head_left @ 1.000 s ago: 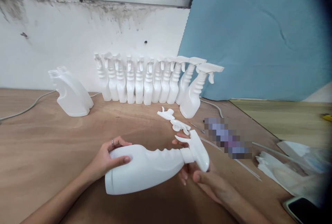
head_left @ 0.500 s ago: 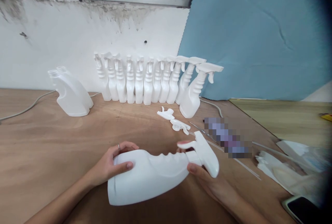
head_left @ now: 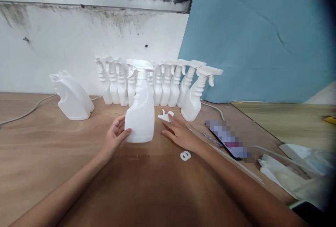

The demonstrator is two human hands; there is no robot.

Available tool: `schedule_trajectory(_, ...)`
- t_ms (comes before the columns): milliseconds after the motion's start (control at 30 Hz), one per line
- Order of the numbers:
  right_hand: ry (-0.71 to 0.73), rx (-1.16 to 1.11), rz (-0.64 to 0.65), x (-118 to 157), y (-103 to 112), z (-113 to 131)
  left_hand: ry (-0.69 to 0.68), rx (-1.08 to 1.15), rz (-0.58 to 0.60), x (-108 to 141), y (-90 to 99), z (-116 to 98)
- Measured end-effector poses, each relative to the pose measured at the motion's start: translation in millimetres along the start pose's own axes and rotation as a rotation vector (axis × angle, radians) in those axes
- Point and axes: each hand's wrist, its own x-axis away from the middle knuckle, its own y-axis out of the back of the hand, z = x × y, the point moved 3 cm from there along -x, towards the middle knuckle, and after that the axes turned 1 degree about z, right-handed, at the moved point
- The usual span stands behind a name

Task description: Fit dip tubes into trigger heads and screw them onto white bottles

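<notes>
My left hand [head_left: 118,131] grips the lower left side of a white spray bottle [head_left: 140,111], which is upright with its trigger head on and pointing left. Whether its base touches the table cannot be seen clearly. My right hand [head_left: 180,132] is stretched out with fingers apart, its fingertips at a loose white trigger sprayer head [head_left: 165,116] on the table. The second loose head seen before is hidden by this hand. Below my right wrist lie two white ring washers [head_left: 185,155].
Along the wall stands a row of several white spray bottles [head_left: 191,102]. Two headless bottles [head_left: 75,99] stand at left. To the right are a blurred-out phone [head_left: 228,141], tweezers [head_left: 210,137], thin clear tubes [head_left: 244,167], plastic bags [head_left: 278,174] and a dark device [head_left: 306,213].
The spray bottle went from lying tilted in both hands to upright in my left hand, farther forward. My right hand let go of its neck and moved to the loose sprayer heads. The washers came into view.
</notes>
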Motion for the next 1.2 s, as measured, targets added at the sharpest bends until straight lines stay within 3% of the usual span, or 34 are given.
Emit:
schedule_trajectory(200, 0.126, -0.030, 0.132, 20.0, -5.5, 53.2, -0.096, -0.079, 0.069, -49.4, -51.0, -4.3)
schedule_trajectory(333, 0.148, -0.023, 0.211, 42.1, -5.3, 81.8, -0.165, -0.452, 0.039, -80.4, -92.3, -1.1)
schedule_trajectory(433, 0.159, 0.048, 0.166, 52.2, -3.7, 87.1, -0.165, -0.581, 0.047, -95.3, -120.1, 10.6)
schedule_trajectory(600, 0.216, 0.021, -0.086, 72.2, 12.3, 76.0, -0.136, -0.772, 0.122, -105.1, -154.6, 30.1)
schedule_trajectory(767, 0.207, -0.055, -0.294, 97.8, 24.3, 45.1, -0.076, -0.873, 0.111, -115.4, -179.9, 37.4)
schedule_trajectory(967, 0.129, -0.109, -0.338, 106.1, 23.8, 14.9, 0.005, -0.890, 0.081, -126.3, -196.6, 44.6)
schedule_trajectory(1200, 0.066, -0.175, -0.224, 106.9, 17.1, 10.7, 0.021, -0.868, 0.088, -123.8, -194.4, 45.3)
